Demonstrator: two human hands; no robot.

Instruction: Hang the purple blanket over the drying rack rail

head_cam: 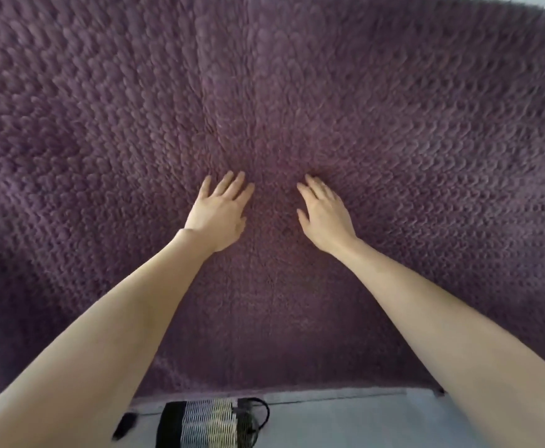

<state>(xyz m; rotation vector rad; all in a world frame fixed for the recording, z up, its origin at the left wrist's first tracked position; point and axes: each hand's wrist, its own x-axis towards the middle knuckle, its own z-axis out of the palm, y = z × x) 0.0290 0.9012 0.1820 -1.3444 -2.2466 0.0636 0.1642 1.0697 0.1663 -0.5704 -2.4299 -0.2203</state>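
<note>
A pale grey floor (345, 425) is seen only as a strip along the bottom edge of the view, below the hanging hem of the purple blanket (394, 124). On it, left of centre, a black bag with a black-and-white woven panel (213, 421) is lying, with a thin black strap looped at its right end. A small dark object (124, 425) is noted just left of the bag; its identity cannot be determined.
</note>
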